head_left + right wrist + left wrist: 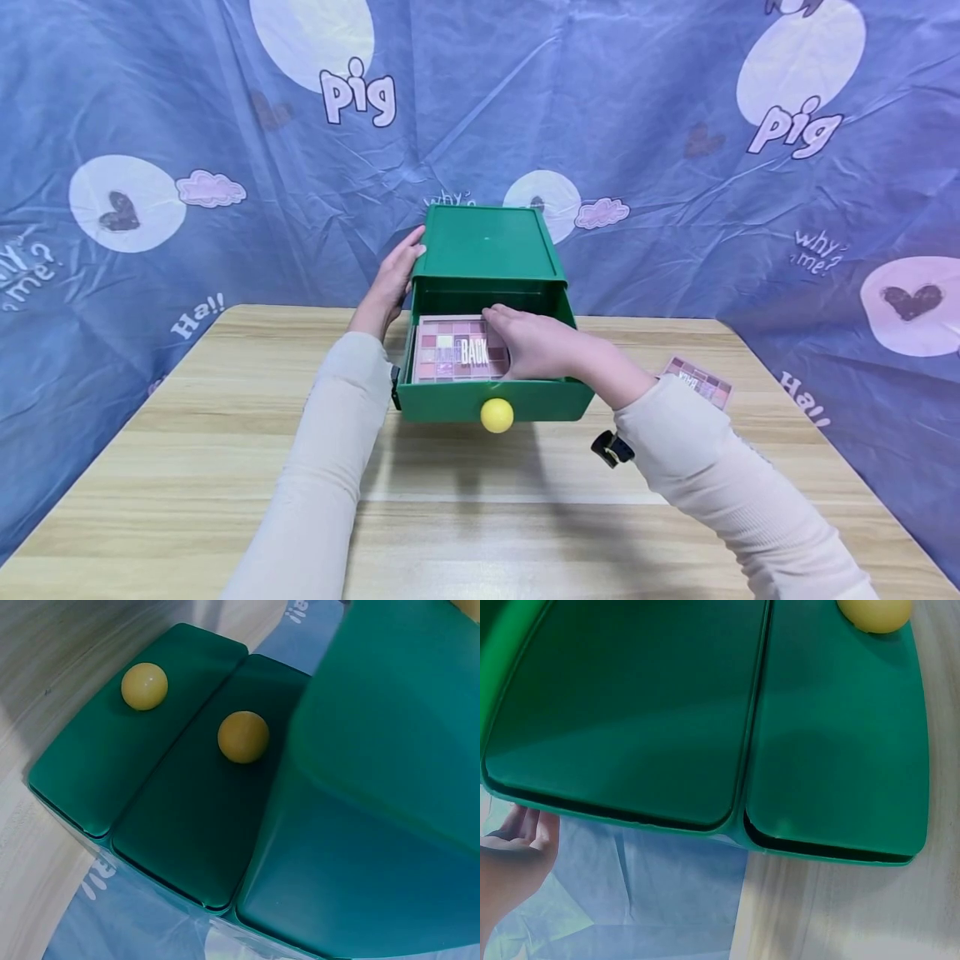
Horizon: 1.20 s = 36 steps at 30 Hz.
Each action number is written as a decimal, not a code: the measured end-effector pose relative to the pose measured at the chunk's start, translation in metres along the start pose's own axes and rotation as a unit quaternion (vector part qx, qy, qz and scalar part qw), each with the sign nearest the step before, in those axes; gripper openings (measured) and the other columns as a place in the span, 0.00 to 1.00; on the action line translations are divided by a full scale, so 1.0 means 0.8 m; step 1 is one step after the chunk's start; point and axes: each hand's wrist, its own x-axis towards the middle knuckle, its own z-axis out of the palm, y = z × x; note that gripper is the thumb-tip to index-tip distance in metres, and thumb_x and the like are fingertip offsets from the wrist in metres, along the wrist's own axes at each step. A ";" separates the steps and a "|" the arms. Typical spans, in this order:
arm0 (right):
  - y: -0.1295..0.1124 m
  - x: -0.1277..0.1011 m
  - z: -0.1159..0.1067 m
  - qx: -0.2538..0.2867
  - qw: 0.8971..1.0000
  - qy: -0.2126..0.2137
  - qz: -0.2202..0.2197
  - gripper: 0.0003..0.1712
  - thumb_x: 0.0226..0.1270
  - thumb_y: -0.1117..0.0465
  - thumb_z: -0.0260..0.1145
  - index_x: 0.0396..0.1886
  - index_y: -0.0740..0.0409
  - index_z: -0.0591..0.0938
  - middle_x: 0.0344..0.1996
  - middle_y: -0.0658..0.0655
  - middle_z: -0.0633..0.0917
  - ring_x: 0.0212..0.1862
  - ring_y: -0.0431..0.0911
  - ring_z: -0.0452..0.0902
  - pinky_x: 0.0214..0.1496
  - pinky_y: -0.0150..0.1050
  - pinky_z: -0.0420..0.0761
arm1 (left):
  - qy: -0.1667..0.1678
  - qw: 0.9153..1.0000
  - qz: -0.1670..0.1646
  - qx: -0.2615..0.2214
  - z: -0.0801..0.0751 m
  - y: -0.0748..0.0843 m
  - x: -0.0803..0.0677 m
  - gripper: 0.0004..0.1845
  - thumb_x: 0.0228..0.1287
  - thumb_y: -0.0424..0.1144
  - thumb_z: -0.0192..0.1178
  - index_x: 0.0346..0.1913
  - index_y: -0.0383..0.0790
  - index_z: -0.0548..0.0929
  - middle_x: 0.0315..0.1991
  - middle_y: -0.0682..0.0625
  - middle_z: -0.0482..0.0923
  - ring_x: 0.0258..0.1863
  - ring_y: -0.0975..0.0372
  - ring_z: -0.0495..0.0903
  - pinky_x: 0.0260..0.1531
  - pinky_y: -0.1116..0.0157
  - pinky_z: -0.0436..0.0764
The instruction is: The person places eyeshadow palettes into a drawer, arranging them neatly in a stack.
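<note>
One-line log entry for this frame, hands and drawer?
left hand: steadies box side | right hand: on palette in open drawer | second palette: on table

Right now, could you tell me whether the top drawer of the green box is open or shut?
Open: the top drawer is pulled out, with the eyeshadow palette visible inside under the right hand.

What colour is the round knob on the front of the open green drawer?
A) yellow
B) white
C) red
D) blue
A: the knob on the front of the pulled-out green drawer is a yellow ball, just below the pink makeup palette that the right hand rests on inside the drawer.
</note>
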 end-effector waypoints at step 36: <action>0.004 -0.015 -0.025 0.080 0.996 0.008 0.033 0.54 0.46 0.39 0.63 0.64 0.66 0.51 0.62 0.62 0.55 0.62 0.51 0.49 0.58 0.43 0.56 | 0.001 1.000 -0.005 0.001 0.001 0.001 0.000 0.26 0.58 0.42 0.47 0.62 0.50 0.63 0.59 0.49 0.60 0.53 0.59 0.64 0.52 0.61 0.60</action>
